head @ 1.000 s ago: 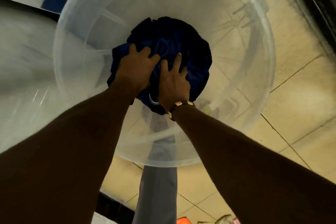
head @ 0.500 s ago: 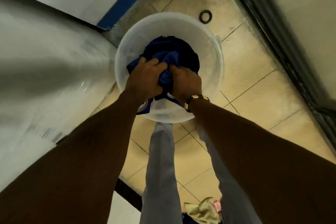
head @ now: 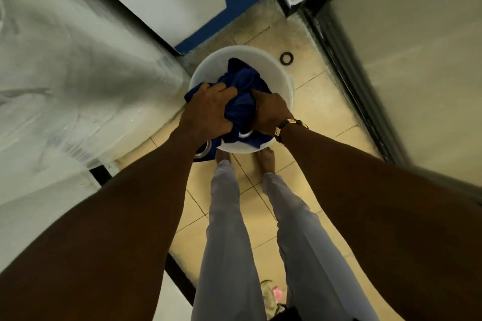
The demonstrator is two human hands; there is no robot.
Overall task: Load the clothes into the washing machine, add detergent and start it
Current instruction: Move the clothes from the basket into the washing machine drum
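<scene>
Your left hand (head: 208, 109) and your right hand (head: 270, 112) both have their fingers curled tight into the bundled dark blue cloth with metal eyelet rings (head: 241, 98). The cloth sits in the round white translucent plastic bucket (head: 283, 81), spilling over its near rim, where one ring (head: 202, 151) hangs outside. The bucket stands on the beige tiled floor (head: 320, 109) just ahead of your bare feet (head: 266, 161). A small black rubber ring (head: 286, 57) lies on the tiles beyond the bucket.
</scene>
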